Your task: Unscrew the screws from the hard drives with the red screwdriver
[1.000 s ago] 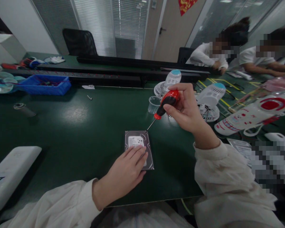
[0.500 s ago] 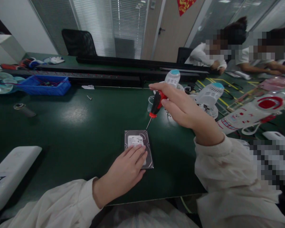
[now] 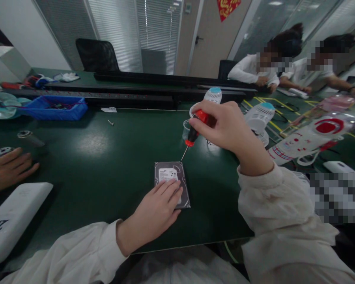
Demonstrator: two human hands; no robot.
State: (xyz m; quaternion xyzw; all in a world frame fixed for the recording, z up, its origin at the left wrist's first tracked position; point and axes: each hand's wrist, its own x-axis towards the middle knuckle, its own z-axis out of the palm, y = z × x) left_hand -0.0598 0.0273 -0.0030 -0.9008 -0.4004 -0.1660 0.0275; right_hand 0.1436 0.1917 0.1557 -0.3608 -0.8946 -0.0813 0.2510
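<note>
Near the bench (image 3: 124, 154) front edge, the left hand (image 3: 155, 207), fingers together, covered the drive (image 3: 168, 174); the right hand (image 3: 227, 124) pinched a screwdriver (image 3: 192, 135).

Metal hard drive (image 3: 184, 187), plastic-handled screwdriver (image 3: 191, 137), smooth green tabletop (image 3: 121, 157).
The drive's cover looks like smooth metal with a low sheen, its label (image 3: 165, 173) like matt white paper; a slim metal shaft (image 3: 185, 153) meets the screwdriver's red-and-black plastic handle. The tabletop turns glossy where light pools. The small cup (image 3: 186, 128) looks like clear plastic, the bin (image 3: 55, 113) smooth blue plastic, the wrinkled sleeve (image 3: 79, 244) matt cloth.
</note>
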